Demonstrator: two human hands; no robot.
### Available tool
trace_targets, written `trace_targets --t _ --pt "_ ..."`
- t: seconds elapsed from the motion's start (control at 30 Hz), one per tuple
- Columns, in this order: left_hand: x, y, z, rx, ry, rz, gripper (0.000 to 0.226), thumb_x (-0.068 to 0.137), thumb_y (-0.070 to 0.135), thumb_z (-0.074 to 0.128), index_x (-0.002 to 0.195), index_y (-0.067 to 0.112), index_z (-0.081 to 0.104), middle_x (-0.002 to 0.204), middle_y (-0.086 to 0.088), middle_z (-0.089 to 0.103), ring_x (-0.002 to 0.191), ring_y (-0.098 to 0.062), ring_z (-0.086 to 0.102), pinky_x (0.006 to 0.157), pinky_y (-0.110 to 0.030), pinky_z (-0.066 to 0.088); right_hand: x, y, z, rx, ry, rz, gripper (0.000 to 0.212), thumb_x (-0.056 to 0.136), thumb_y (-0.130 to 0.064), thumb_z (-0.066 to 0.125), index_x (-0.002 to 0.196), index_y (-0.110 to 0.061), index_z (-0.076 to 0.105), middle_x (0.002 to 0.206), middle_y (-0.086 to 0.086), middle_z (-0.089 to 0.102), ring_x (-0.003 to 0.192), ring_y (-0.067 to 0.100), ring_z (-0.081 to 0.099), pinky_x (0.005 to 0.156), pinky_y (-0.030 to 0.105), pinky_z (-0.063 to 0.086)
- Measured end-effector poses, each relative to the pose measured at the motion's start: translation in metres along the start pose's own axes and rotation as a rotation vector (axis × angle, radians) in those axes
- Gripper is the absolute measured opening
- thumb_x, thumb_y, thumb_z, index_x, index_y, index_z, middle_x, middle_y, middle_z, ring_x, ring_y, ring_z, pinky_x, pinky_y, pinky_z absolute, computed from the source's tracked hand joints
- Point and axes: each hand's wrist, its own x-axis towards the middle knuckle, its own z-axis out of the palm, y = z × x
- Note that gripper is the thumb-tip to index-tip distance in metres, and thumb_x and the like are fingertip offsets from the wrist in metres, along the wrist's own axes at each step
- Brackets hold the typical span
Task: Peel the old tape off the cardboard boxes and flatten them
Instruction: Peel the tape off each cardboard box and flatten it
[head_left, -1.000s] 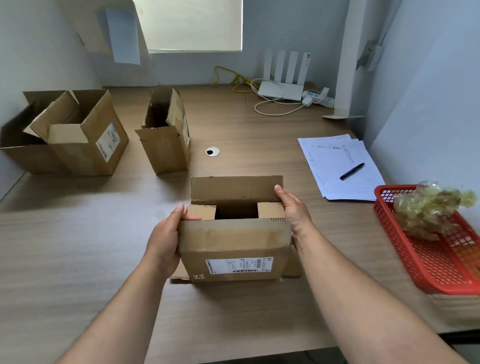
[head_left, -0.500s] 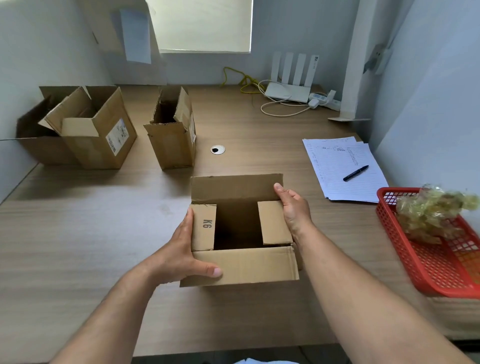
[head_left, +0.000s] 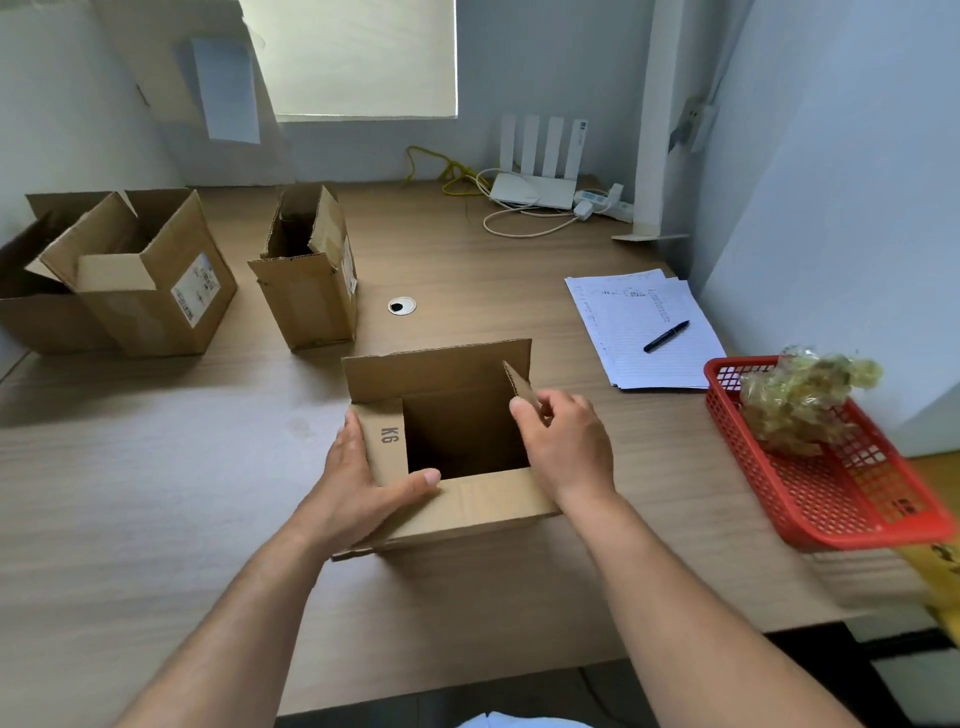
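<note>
Open box (head_left: 447, 441) sits on desk (head_left: 156, 493), between both hands. Left hand (head_left: 358, 483) grips its near-left corner, thumb across front flap. Right hand (head_left: 566, 447) pinches upright right flap.

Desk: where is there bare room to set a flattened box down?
Widest bare patch: near left of the desk, before the two left boxes, beside the held box. Another between the narrow box and papers. Crowded: right edge, with the red basket.

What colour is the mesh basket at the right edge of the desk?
Red. The basket shows plainly in the head view, the only one here.
</note>
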Motion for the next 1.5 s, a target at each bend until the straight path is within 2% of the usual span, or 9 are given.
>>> trace_targets --t 0.1,0.27,0.33,0.43,0.7,1.03,1.2,1.37,1.5 --pt "0.001 0.014 0.009 0.197 0.164 -0.123 0.109 0.065 0.074 0.067 0.144 0.011 0.023 0.146 -0.006 0.037 0.133 -0.024 0.037 0.099 -0.046 0.042 0.003 0.003 -0.009 0.183 0.042 0.054 0.041 0.097 -0.032 0.041 0.057 -0.022 0.041 0.064 -0.003 0.047 0.072 0.023 0.045 0.062 0.032 0.031" --pt "-0.002 0.025 0.010 0.466 0.294 -0.186 0.072 0.075 0.063 0.060 0.125 0.013 0.043 0.120 -0.009 0.049 0.112 -0.031 0.050 0.072 -0.035 0.041 0.007 0.010 -0.017 0.284 0.064 0.096 0.045 0.098 -0.024 0.040 0.054 -0.021 0.031 0.054 -0.005 0.035 0.064 0.021 0.036 0.060 0.033 0.027" --pt "-0.003 0.021 0.004 0.285 0.342 -0.142 0.042 0.073 0.055 0.052 0.091 0.017 0.055 0.093 -0.005 0.055 0.087 -0.027 0.054 0.063 -0.033 0.039 0.007 0.011 -0.018 0.307 0.060 0.106 0.044 0.098 -0.024 0.040 0.055 -0.020 0.032 0.055 -0.005 0.035 0.064 0.021 0.036 0.062 0.033 0.028" --pt "-0.009 0.013 -0.009 -0.259 0.344 -0.136 0.036 0.066 0.049 0.041 0.062 0.014 0.047 0.063 -0.002 0.047 0.064 -0.024 0.045 0.061 -0.035 0.044 0.009 0.011 -0.020 0.337 0.056 0.130 0.044 0.097 -0.025 0.040 0.055 -0.018 0.031 0.055 -0.004 0.035 0.059 0.018 0.034 0.062 0.033 0.028" --pt "-0.004 0.000 -0.013 -0.455 0.286 -0.118 0.038 0.088 0.044 0.057 0.074 0.010 0.061 0.075 -0.006 0.054 0.071 -0.021 0.050 0.067 -0.035 0.043 0.014 0.009 -0.018 0.346 0.012 0.087 0.047 0.094 -0.039 0.049 0.054 -0.018 0.034 0.052 -0.007 0.036 0.055 0.013 0.035 0.055 0.031 0.028" --pt "0.009 0.018 -0.025 -0.653 0.297 -0.257 0.035 0.093 0.035 0.036 0.079 0.012 0.058 0.079 -0.008 0.057 0.075 -0.020 0.055 0.061 -0.032 0.048 0.038 0.005 -0.019 0.347 -0.054 0.125 0.043 0.094 -0.027 0.040 0.054 -0.018 0.029 0.055 -0.003 0.033 0.059 0.018 0.033 0.060 0.033 0.028" --pt "0.025 0.038 -0.040 -0.851 0.186 -0.051 0.028 0.091 0.027 0.036 0.098 0.016 0.061 0.102 -0.008 0.060 0.093 -0.018 0.056 0.084 -0.032 0.047 0.058 -0.008 -0.033 0.831 -0.222 0.161 0.026 0.092 -0.031 0.046 0.090 -0.012 0.064 0.079 0.001 0.059 0.074 0.015 0.053 0.064 0.030 0.044" --pt "0.024 0.033 -0.045 -0.989 0.094 0.010 0.067 0.092 0.062 0.030 0.138 0.016 0.047 0.127 -0.004 0.060 0.122 -0.019 0.052 0.107 -0.047 0.034 0.060 0.010 -0.031 1.036 -0.309 0.323 0.074 0.090 -0.068 0.030 0.118 -0.007 0.061 0.094 0.005 0.064 0.094 0.017 0.059 0.075 0.037 0.048" --pt "0.021 0.019 -0.030 -0.837 0.043 -0.114 0.089 0.082 0.080 0.019 0.133 0.016 0.055 0.124 -0.008 0.062 0.122 -0.021 0.050 0.112 -0.049 0.027 0.050 0.025 -0.017 0.991 -0.311 0.366 0.077 0.088 -0.071 0.030 0.095 -0.005 0.069 0.078 0.001 0.066 0.083 0.014 0.058 0.073 0.037 0.047"
